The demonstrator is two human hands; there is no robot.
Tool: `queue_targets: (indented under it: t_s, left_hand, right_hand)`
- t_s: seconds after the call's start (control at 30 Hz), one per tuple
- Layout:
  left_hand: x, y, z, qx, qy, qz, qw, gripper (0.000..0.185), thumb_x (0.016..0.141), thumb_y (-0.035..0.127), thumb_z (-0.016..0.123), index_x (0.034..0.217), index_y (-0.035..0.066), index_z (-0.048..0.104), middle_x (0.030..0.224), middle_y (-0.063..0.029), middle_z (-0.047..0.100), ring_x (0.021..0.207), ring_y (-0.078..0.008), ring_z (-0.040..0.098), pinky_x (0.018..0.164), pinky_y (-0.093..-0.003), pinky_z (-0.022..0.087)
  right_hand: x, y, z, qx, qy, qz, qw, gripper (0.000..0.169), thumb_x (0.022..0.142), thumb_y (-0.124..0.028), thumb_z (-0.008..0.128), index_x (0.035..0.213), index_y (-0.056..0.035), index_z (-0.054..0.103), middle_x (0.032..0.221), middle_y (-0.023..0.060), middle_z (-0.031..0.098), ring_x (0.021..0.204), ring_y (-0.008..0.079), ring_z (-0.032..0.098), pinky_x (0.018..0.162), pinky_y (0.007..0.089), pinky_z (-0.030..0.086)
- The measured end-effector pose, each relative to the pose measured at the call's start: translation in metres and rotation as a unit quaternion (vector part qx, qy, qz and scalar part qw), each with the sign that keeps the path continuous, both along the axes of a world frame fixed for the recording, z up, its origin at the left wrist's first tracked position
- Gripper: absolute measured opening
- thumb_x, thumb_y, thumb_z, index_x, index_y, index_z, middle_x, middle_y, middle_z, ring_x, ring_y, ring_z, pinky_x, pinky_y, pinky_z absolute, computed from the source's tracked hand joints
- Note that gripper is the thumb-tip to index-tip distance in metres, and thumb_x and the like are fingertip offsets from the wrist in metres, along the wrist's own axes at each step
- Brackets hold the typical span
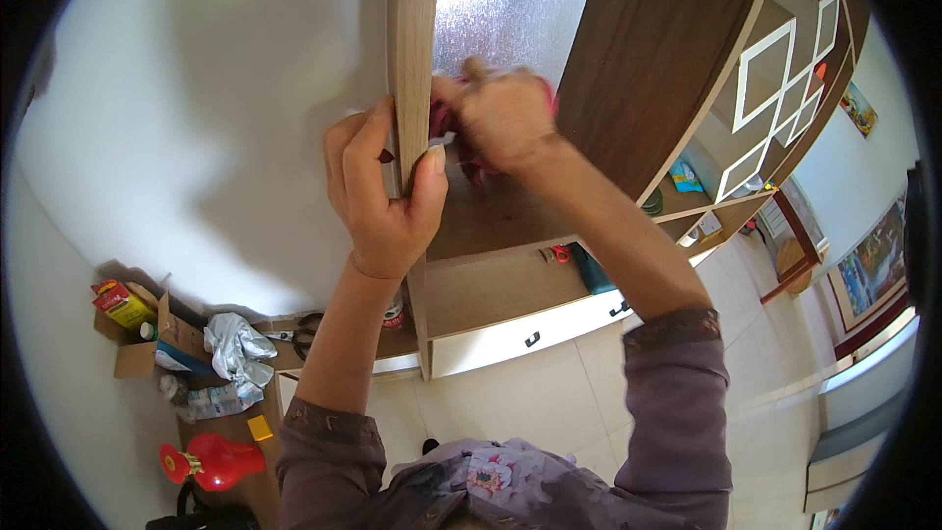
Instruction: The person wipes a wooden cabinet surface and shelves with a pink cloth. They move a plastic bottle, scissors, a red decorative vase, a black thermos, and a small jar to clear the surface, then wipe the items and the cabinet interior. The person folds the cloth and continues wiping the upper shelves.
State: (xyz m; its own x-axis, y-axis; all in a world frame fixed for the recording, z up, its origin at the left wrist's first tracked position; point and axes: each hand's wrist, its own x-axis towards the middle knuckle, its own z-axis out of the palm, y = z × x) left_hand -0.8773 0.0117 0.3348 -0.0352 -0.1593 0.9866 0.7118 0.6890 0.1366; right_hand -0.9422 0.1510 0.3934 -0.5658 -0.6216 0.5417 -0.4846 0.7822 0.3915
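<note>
My left hand (386, 184) grips the front edge of an upright wooden cabinet panel (417, 37), thumb on the right side and fingers on the left. Just right of the panel is my right hand (504, 114), blurred, with red material (477, 169) bunched under and around it; it looks like cloth. A small whitish piece (443, 140) shows near my left thumb, and what it is I cannot tell. Behind my right hand stands a bright textured glass pane (508, 22).
A wooden shelf with white drawers (500, 346) runs below my hands. Red-handled scissors (561, 254) lie on it. At lower left are an open cardboard box (136, 361), crumpled silver foil wrapping (237, 346), black-handled scissors (305, 335) and a red vase (221, 462). White lattice frames (765, 77) stand at right.
</note>
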Motion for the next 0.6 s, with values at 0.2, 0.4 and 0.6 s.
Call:
queue_targets:
  t_s: [0.2,0.4,0.6]
  left_hand:
    - [0.003,0.002,-0.001,0.009,-0.016,-0.032,0.999,0.043,0.075,0.009,0.067,0.113,-0.005,0.053,0.101,-0.0181,0.057,0.083,-0.0287,0.055,0.070,-0.0363,0.048]
    - [0.003,-0.003,-0.001,-0.019,-0.020,-0.008,1.000,0.044,0.075,0.011,0.069,0.113,-0.004,0.053,0.103,-0.0179,0.057,0.085,-0.0295,0.055,0.072,-0.0371,0.048]
    - [-0.002,0.003,-0.003,0.005,-0.010,-0.036,0.999,0.044,0.075,0.013,0.069,0.113,-0.002,0.053,0.103,-0.0166,0.057,0.085,-0.0289,0.055,0.072,-0.0376,0.047]
  right_hand:
    - [-0.064,-0.014,-0.056,0.116,0.036,-0.003,0.993,0.020,0.086,-0.022,0.055,0.099,-0.0222,0.070,0.104,0.0064,0.060,0.097,0.0238,0.061,0.083,0.0448,0.040]
    - [-0.079,0.024,-0.031,0.141,-0.147,-0.218,0.954,0.020,0.088,-0.024,0.055,0.096,-0.0150,0.070,0.104,0.0064,0.067,0.098,0.0220,0.064,0.079,0.0398,0.047]
    - [-0.091,0.044,-0.022,0.145,-0.203,-0.251,0.935,0.018,0.081,-0.020,0.062,0.093,-0.0115,0.072,0.102,0.0089,0.069,0.096,0.0241,0.066,0.077,0.0353,0.052]
